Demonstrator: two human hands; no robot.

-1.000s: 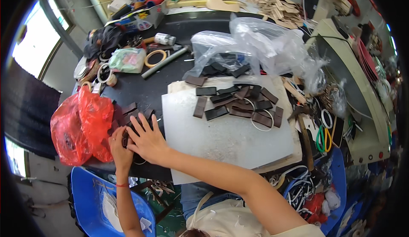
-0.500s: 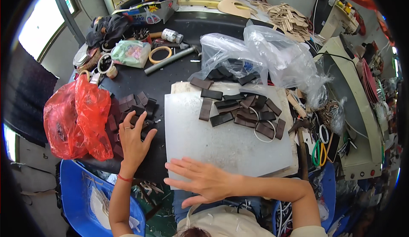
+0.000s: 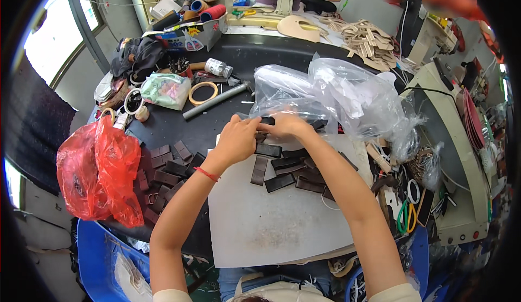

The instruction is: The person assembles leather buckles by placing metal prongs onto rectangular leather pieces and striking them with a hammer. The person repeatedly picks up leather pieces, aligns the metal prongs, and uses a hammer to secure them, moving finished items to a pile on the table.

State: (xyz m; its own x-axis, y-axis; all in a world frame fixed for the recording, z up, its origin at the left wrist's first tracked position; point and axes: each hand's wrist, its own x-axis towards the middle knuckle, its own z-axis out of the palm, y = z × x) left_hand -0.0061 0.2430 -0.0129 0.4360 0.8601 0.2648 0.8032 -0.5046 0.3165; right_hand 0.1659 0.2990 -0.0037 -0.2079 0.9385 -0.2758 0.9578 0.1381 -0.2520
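Pinching one dark leather strip [image 3: 267, 121] between them, the left hand [image 3: 237, 139] and right hand [image 3: 286, 125] close on its ends just above the white board [image 3: 271, 220]; it looks light, flexible, best gripped endwise.

Bright window [image 3: 51, 47] at left, black worktable [image 3: 282, 58], blue bin [image 3: 103, 258] on floor below

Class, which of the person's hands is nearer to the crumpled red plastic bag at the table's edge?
Left. The left hand is over the white board, closer to the red plastic bag; the right hand lies beyond it, by the clear plastic bag.
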